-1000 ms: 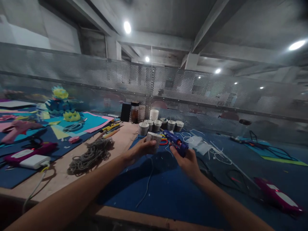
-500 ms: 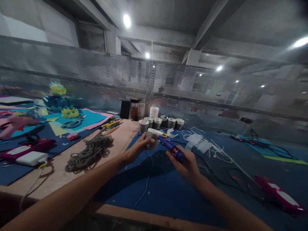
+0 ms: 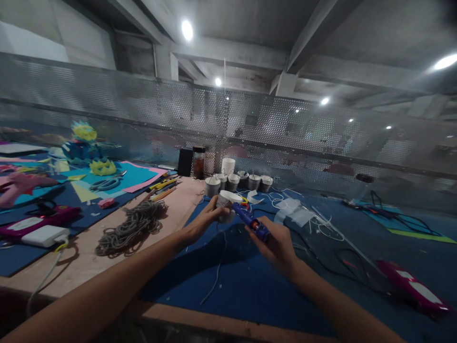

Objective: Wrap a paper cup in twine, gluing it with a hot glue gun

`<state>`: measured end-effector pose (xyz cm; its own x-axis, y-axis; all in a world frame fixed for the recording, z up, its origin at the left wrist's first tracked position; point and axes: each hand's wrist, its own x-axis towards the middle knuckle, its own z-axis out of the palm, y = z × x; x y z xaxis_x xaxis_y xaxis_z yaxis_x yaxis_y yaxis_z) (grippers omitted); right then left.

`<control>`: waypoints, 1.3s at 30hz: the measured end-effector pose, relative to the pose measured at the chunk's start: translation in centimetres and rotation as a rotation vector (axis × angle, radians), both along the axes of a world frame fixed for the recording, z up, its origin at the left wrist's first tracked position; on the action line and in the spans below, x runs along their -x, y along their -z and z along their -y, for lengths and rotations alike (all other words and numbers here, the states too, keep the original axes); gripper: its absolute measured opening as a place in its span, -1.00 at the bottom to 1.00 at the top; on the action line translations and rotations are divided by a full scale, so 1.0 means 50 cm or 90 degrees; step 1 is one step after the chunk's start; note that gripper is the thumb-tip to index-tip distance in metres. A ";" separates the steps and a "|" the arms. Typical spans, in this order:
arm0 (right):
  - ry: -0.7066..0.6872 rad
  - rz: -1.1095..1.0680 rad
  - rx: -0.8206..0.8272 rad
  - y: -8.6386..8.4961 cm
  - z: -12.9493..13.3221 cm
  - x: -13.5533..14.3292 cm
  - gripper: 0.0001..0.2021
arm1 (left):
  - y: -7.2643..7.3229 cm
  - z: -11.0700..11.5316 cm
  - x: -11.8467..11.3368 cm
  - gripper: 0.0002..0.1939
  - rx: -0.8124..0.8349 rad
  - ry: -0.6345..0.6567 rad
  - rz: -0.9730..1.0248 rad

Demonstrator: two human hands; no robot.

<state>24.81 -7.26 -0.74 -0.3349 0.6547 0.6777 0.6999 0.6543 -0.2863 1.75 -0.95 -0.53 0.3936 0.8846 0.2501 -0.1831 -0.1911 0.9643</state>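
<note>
My left hand (image 3: 203, 223) is wrapped round a small paper cup (image 3: 230, 196) with a white rim, tilted a little; its side looks covered in grey cord. From under the cup a loose grey cord (image 3: 218, 274) trails across the blue mat. My right hand (image 3: 275, 241) grips a blue hot glue gun (image 3: 248, 219), its tip at the cup's right side just below the rim. Whether the tip touches the cup, I cannot tell. Behind the held cup stand several similar grey-sided cups (image 3: 233, 183) and a white stack of paper cups (image 3: 228, 166).
A tangled heap of grey cord (image 3: 134, 227) lies left of my left arm. Scissors (image 3: 105, 183) rest on coloured sheets farther left. White scraps (image 3: 294, 212) and thin cables spread over the right side. A magenta device (image 3: 414, 288) sits at the right edge.
The glue gun's tip has shifted slightly left and down along the cup's side, with my right hand following. The left hand keeps its hold on the cup with little movement.
</note>
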 end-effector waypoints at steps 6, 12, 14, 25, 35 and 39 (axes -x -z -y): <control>0.017 0.032 -0.002 -0.001 0.001 -0.001 -0.89 | -0.005 0.004 0.001 -0.57 -0.024 -0.018 -0.028; 0.006 0.053 -0.045 0.001 0.002 -0.001 -0.89 | -0.014 0.009 -0.001 -0.58 -0.044 -0.025 -0.042; 0.009 0.058 -0.053 0.002 0.001 -0.003 -0.90 | -0.017 0.011 -0.001 -0.58 -0.046 -0.030 -0.052; 0.018 0.072 -0.066 0.004 0.000 -0.005 -0.92 | -0.011 0.006 0.001 -0.58 -0.035 -0.027 -0.028; 0.023 0.073 -0.057 -0.001 0.001 -0.005 -0.94 | -0.005 0.002 0.002 -0.67 -0.026 -0.044 -0.014; 0.027 0.065 -0.054 -0.003 0.004 -0.006 -0.94 | -0.013 0.007 0.001 -0.64 0.001 -0.043 -0.006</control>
